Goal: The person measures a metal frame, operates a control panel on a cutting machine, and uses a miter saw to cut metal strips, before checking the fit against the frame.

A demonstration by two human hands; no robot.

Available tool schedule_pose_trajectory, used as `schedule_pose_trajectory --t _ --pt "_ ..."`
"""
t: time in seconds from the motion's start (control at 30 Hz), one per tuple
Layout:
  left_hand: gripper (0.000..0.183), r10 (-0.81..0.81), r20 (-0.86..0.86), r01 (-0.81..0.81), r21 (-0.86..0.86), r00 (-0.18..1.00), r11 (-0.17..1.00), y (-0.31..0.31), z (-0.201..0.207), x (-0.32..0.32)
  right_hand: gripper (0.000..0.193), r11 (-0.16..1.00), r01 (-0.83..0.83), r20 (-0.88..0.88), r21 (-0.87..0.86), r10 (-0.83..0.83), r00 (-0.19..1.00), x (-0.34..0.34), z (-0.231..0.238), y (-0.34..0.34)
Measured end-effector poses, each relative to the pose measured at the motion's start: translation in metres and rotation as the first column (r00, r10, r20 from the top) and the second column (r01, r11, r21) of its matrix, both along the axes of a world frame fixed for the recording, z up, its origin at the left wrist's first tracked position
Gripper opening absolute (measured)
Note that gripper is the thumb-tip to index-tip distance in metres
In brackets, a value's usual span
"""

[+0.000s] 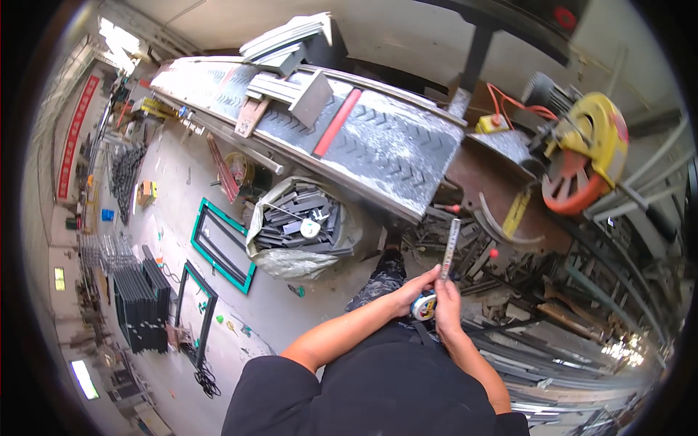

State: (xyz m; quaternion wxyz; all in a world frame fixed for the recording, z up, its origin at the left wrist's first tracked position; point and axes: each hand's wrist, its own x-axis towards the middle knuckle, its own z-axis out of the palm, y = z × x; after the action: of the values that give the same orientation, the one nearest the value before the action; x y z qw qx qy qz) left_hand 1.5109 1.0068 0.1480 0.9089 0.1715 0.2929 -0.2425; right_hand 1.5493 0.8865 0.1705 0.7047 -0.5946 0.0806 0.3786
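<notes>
Clasping one tape measure (423,308) at my waist, my left hand (408,293) and right hand (449,308) both curl their fingers around it, one blade (451,248) extended. Two rectangular frames (219,266) lie left of one sack (291,264).

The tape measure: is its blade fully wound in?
No, the tape measure has its blade sticking out past the right hand.
</notes>
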Motion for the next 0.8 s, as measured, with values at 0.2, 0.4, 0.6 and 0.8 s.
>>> schedule_pose_trajectory --t 0.2,0.4,0.6,0.8 --pt "0.057 0.053 0.124 -0.040 -0.112 0.991 0.993 0.099 0.025 0.053 0.025 0.971 -0.138 0.468 -0.197 0.217 0.857 0.071 0.049 0.103" --pt "0.051 0.254 0.040 -0.252 -0.053 0.966 0.966 0.160 0.015 0.044 0.021 0.751 -0.448 0.563 -0.485 0.661 0.497 0.125 0.069 0.169" --pt "0.031 0.501 -0.168 -0.527 -0.183 0.849 0.830 0.186 -0.028 0.030 0.020 0.798 -0.287 0.697 -0.530 0.603 0.389 0.192 0.099 0.184" --pt "0.018 0.519 -0.420 -0.554 0.046 0.744 0.832 0.175 -0.043 0.045 0.018 0.926 0.349 0.946 -0.143 0.232 -0.228 0.336 0.195 0.209"
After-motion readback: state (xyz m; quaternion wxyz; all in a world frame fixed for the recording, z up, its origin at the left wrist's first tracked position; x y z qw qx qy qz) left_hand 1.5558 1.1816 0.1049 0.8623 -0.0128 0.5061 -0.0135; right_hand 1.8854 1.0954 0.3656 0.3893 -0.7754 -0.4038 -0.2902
